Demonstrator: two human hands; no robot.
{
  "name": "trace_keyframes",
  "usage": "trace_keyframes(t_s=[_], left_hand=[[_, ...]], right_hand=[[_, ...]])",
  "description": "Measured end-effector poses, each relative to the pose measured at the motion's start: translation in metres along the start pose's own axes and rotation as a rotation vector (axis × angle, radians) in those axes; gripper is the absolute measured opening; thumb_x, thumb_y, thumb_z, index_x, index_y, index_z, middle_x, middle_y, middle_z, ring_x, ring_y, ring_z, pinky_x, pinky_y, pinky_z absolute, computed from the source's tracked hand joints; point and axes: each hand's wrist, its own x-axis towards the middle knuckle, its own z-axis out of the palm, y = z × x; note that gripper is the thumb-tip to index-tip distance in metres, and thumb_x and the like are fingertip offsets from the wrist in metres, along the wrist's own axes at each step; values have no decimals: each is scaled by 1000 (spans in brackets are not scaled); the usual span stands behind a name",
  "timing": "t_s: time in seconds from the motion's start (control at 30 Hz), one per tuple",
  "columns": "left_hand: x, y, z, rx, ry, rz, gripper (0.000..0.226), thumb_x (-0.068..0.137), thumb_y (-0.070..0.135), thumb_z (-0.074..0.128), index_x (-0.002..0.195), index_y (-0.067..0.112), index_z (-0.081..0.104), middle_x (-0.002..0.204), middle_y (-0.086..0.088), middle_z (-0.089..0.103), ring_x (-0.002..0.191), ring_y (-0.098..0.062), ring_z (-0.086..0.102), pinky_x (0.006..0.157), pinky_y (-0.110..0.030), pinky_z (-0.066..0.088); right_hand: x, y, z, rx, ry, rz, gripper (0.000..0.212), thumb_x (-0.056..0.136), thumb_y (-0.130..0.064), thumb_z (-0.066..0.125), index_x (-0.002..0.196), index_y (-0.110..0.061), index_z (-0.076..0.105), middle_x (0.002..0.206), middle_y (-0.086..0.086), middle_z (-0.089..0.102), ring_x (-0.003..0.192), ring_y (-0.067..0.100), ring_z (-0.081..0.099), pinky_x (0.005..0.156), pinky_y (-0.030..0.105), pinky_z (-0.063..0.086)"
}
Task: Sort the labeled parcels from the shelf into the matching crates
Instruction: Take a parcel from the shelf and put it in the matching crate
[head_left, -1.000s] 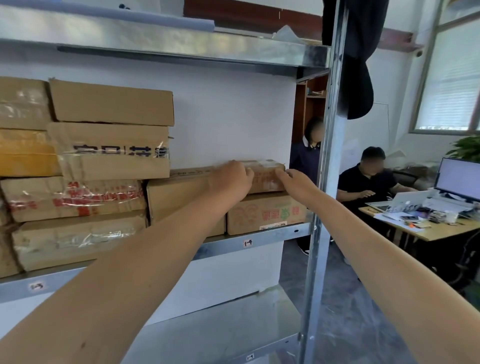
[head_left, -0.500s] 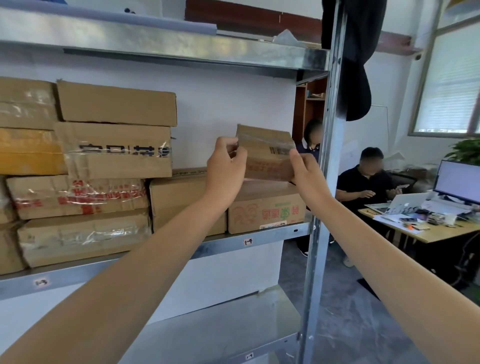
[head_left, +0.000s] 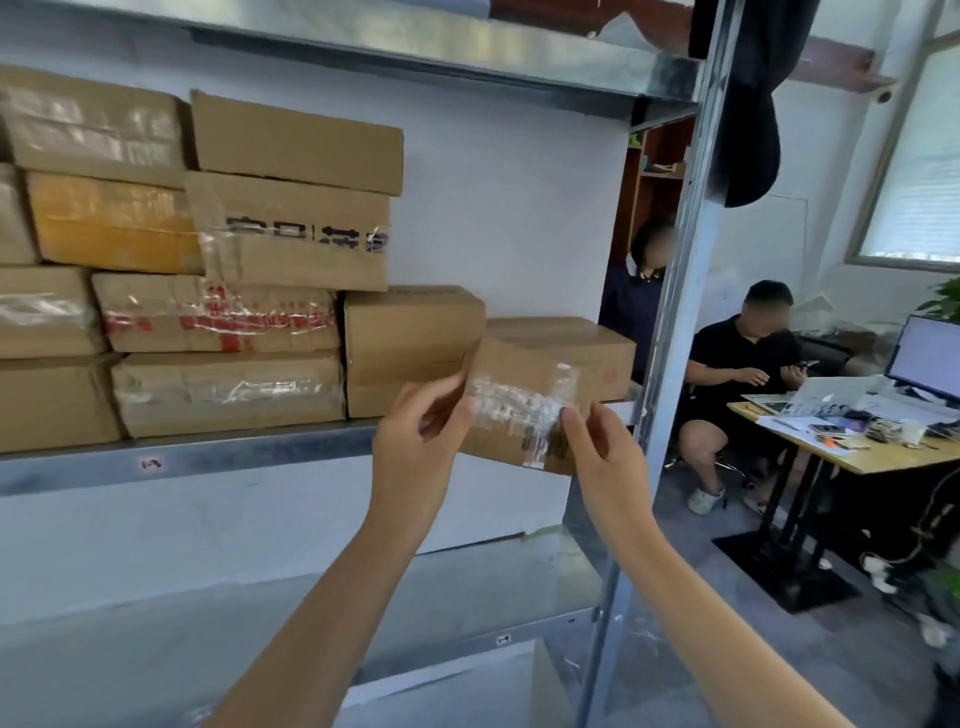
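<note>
Eleven cardboard boxes (head_left: 291, 234) on the shelf (head_left: 234, 457), one parcel (head_left: 519, 410) in two hands — left hand (head_left: 415, 441), right hand (head_left: 605, 457) — two seated people (head_left: 737, 353), one monitor (head_left: 924, 358), one laptop (head_left: 810, 395).

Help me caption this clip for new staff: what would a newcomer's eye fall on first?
First, the small brown cardboard parcel with crinkled clear tape, held at centre between the left hand and the right hand in front of the grey metal shelf. Next, the stack of brown taped cardboard boxes filling that shelf's left side. At right, a person in a black shirt sits at a wooden desk.
</note>
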Motion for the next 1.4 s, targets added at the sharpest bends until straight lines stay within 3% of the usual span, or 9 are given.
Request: trace_keyframes(t_s=[0.2, 0.3, 0.4, 0.57, 0.7, 0.83, 1.0, 1.27, 1.4], left_hand=[[-54, -37, -46, 124, 116, -147, 14, 94, 17, 66, 106, 25, 69, 108, 8, 69, 96, 5, 62, 80, -4, 46], [-79, -50, -72, 260, 176, -164, 14, 94, 14, 65, 104, 23, 67, 106, 6, 65, 91, 3, 60, 77, -3, 43], [-102, -59, -103, 359, 255, -210, 10, 94, 12, 65, 100, 20, 67, 100, 3, 62, 85, -5, 60, 70, -5, 42], [-137, -63, -155, 328, 342, -310, 20, 94, 3, 63, 95, 22, 66, 101, 3, 68, 87, -4, 64, 74, -7, 44], [-159, -56, -193, 209, 398, -410, 22, 96, -2, 56, 98, 16, 68, 111, 0, 68, 102, -9, 64, 83, -8, 45], [-178, -47, -237, 200, 466, -524, 24, 97, 12, 56, 86, 29, 68, 114, 12, 70, 106, -7, 65, 91, -22, 46], [-206, -31, -276, 152, 558, -540, 11, 90, 28, 57, 89, 21, 66, 108, 6, 75, 110, -16, 68, 104, -37, 45], [-238, -27, -336, 98, 766, -576, 23, 101, 20, 50, 84, 13, 62, 87, 2, 75, 95, -21, 71, 84, -28, 55], [-254, -10, -369, 58, 854, -598, 37, 96, 43, 59, 91, 6, 61, 87, -4, 75, 90, -20, 73, 74, -24, 58]], right_hand=[[-47, 7, 31, 43, -130, 36, 34, 99, -39, 55, 129, -25, 64, 113, -14, 67, 100, 0, 62, 77, 7, 45], [-78, 10, 55, 41, -199, 62, 21, 99, -41, 53, 111, -37, 70, 99, -24, 73, 80, -6, 63, 67, 4, 43], [-104, 13, 82, 41, -277, 107, 16, 100, -46, 49, 97, -45, 64, 91, -26, 71, 87, -1, 66, 72, 7, 46], [-131, 6, 127, 188, -382, 232, 35, 99, -50, 45, 100, -20, 63, 96, -5, 71, 96, 16, 69, 94, 42, 55], [-147, -8, 166, 276, -464, 297, 36, 101, -48, 44, 84, -15, 44, 83, -2, 57, 84, 9, 66, 91, 48, 57], [-163, -22, 201, 325, -577, 376, 43, 99, -52, 46, 86, -11, 46, 102, 16, 62, 101, 24, 66, 86, 42, 60], [-188, -48, 241, 315, -714, 398, 46, 96, -57, 50, 85, -13, 46, 114, 24, 57, 106, 34, 62, 97, 58, 50], [-230, -89, 281, 339, -886, 320, 22, 90, -26, 60, 79, -17, 44, 100, 2, 46, 79, 5, 51, 78, 29, 44], [-258, -116, 299, 334, -959, 205, 19, 87, -22, 62, 79, -17, 46, 96, -4, 46, 82, -4, 51, 80, 24, 40]])
